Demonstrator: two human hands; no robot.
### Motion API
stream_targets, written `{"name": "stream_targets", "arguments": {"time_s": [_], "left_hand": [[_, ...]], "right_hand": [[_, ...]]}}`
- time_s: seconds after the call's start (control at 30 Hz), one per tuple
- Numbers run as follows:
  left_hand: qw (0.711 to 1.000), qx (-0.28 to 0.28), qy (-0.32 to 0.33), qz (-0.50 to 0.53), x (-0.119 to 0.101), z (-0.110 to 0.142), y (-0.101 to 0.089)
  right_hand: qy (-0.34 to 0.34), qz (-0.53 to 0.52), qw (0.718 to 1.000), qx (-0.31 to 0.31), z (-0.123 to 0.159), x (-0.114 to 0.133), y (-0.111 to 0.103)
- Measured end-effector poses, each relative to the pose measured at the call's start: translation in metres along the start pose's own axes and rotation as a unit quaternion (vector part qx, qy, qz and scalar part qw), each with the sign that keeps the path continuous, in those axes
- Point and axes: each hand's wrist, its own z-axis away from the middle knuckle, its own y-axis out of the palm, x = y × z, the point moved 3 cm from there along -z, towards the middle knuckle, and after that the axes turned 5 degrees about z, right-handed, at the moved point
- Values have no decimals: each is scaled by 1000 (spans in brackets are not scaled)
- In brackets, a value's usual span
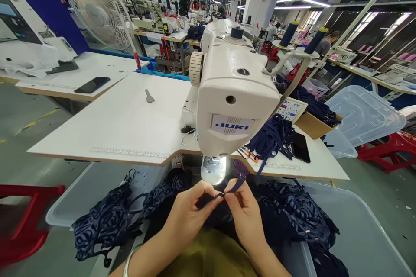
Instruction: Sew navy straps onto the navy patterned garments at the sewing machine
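Just below the lit needle area of a white sewing machine (235, 91), my two hands meet over a narrow navy strap (234, 186). My left hand (195, 207) pinches the strap's end between thumb and fingertips. Close beside it, my right hand (243, 212) is closed on the same strap, which carries a small buckle (242, 177) above the fingers. Navy patterned garments (107, 220) lie to the left of my hands, and more patterned garments (299, 207) are heaped to the right. Fingers hide where the strap joins anything else.
The white sewing table (130, 117) holds a small grey metal piece (149, 96) on the left. Right of the machine lie a bundle of navy straps (271, 136), a phone (300, 147) and a cardboard box (313, 124). Clear plastic bins (364, 229) flank my lap; a red stool (29, 220) stands left.
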Motion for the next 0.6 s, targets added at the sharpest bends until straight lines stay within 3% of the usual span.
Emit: {"name": "stream_targets", "arguments": {"time_s": [0.1, 0.23, 0.43, 0.6], "left_hand": [[998, -29, 45, -21, -6, 3, -1], [994, -40, 93, -46, -7, 7, -3], [981, 31, 174, -77, -3, 10, 1], [963, 4, 242, -115, -5, 12, 3]], "right_hand": [[-47, 35, 998, -18, 0, 4, 1], [-29, -48, 998, 32, -1, -3, 7], [-44, -70, 996, -31, -1, -11, 0], [-117, -28, 992, -42, 1, -6, -3]]}}
